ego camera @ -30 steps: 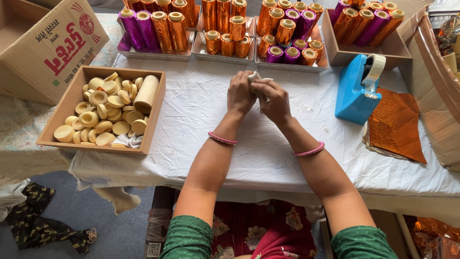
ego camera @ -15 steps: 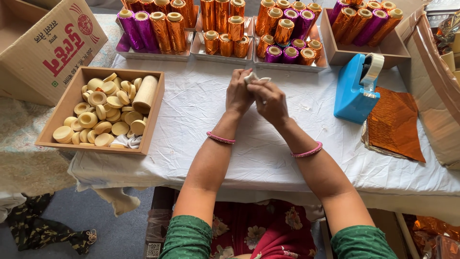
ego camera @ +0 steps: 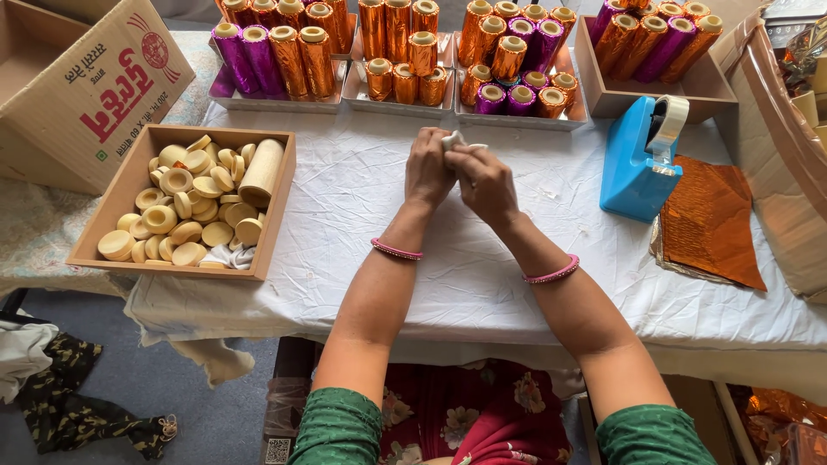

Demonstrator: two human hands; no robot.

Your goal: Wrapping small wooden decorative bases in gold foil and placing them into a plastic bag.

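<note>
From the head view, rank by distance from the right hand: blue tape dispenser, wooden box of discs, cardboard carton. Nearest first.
From the right hand:
1. Tape dispenser, just to its right on the white cloth.
2. Wooden box, to the left, past the left hand.
3. Carton, far left, at the table's back corner.

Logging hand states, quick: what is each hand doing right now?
Left hand: closed on a small white piece.
Right hand: closed, pinching the same small white piece.
</note>
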